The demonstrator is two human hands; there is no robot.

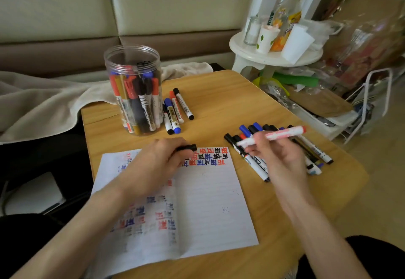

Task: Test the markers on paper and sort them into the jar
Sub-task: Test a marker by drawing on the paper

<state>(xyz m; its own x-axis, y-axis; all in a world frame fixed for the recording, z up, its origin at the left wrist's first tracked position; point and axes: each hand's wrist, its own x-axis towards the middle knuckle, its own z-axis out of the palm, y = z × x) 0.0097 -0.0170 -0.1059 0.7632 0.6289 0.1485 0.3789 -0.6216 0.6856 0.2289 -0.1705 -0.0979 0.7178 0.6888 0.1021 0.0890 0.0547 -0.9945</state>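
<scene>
Marker (pixel 282 134), white barrel with a red end, was gripped in the right hand (pixel 278 158) just right of the paper (pixel 210 202), near its top. Left hand (pixel 153 164) pinched a small black piece (pixel 188 147), probably a cap, at the paper's top edge. Likely light, stiff, smooth plastic; best held mid-barrel. Jar (pixel 133 77) stood behind the paper.

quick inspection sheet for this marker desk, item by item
surface: wooden table; paper lies open on it, with red, blue and black test marks along the top.
job's things: jar has no lid, upright markers inside; a few loose markers beside it; marker pile at right.
clutter: nothing seen.
hands: left hand grips a small black piece over the paper; right hand holds a red-ended marker above the pile.
cables: nothing seen.
surroundings: blanket at left; white stool with bottles and cups; bags at right.
</scene>
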